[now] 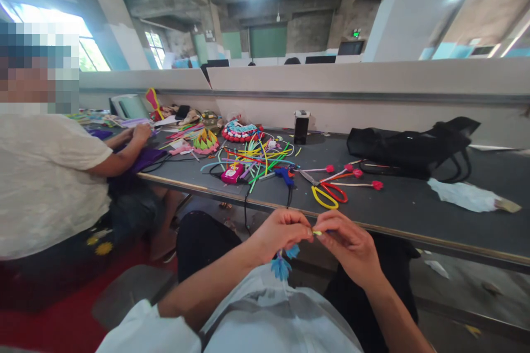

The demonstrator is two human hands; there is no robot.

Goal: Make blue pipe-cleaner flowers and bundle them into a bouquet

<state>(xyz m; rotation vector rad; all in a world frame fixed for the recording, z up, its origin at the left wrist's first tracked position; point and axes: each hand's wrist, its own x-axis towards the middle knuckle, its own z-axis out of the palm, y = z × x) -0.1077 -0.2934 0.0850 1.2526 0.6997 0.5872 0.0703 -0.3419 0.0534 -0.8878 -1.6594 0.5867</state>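
Observation:
Close in front of my body, above my lap, my left hand (285,234) is closed, its thumb and forefinger pinched together. Blue craft flowers (281,267) with frilled petals hang below its fingers; their stems are mostly hidden in the palm. Fingertip to fingertip with it, my right hand (350,245) pinches a small yellow-green piece (317,233), too small to name exactly. On the table edge beyond both hands lie scissors (325,190) with yellow and red handles, and a blue glue gun (285,175) is to their left.
Colourful pipe cleaners (265,157) are heaped on the dark table (397,204), near a magenta box (232,173) and pink-tipped sticks (356,172). A black bag (409,146) and crumpled white plastic (461,196) lie right. At left, a co-worker (53,176) sits working with purple material.

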